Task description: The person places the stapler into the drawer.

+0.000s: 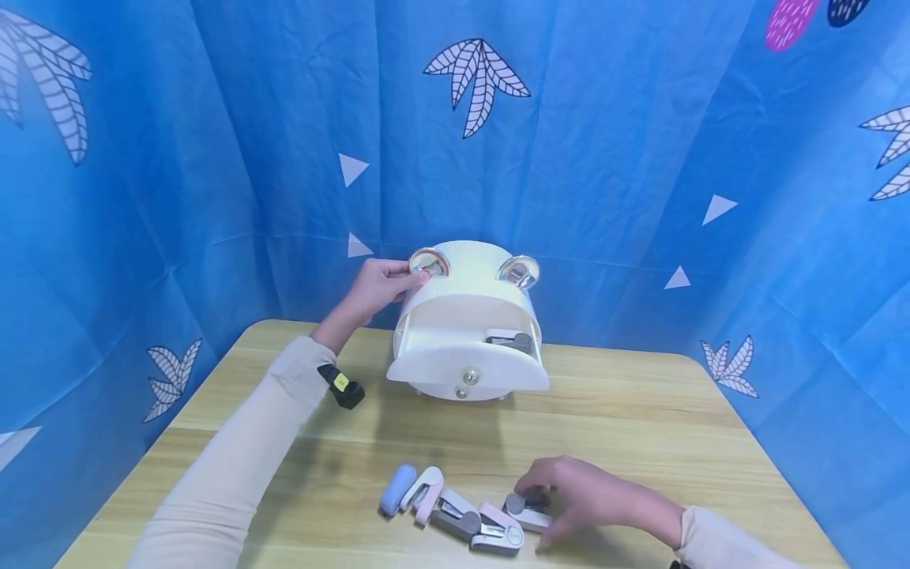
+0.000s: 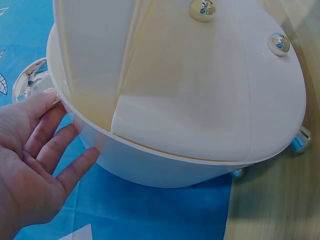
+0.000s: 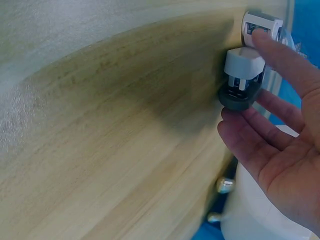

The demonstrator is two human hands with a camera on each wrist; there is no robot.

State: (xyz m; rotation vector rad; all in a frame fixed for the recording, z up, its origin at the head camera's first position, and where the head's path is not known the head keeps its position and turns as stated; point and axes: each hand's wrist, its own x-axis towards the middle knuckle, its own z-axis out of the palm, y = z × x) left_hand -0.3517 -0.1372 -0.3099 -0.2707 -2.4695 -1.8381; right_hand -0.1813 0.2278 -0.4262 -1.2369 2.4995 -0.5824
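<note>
A rounded white drawer box (image 1: 465, 276) stands near the table's back edge, with two shiny round ears on top. My left hand (image 1: 387, 284) pinches its left ear (image 1: 429, 262), thumb on the front. The box's upper drawer (image 1: 465, 362) is pulled out, and a grey-and-white mini stapler (image 1: 508, 340) lies inside. At the front, my right hand (image 1: 586, 494) arches over another grey-and-white mini stapler (image 1: 528, 518), with relaxed fingers. In the right wrist view, fingertips are right at this stapler's grey end (image 3: 237, 100), while the thumb overlaps its white end.
Left of the right hand, several small staplers form a row on the wooden table (image 1: 626, 427): a lavender one (image 1: 398, 490), a white-and-pink one (image 1: 424, 491), a grey-and-white one (image 1: 457, 515) and a pink-topped one (image 1: 499, 531). Blue curtains (image 1: 604, 158) surround the table's back and sides.
</note>
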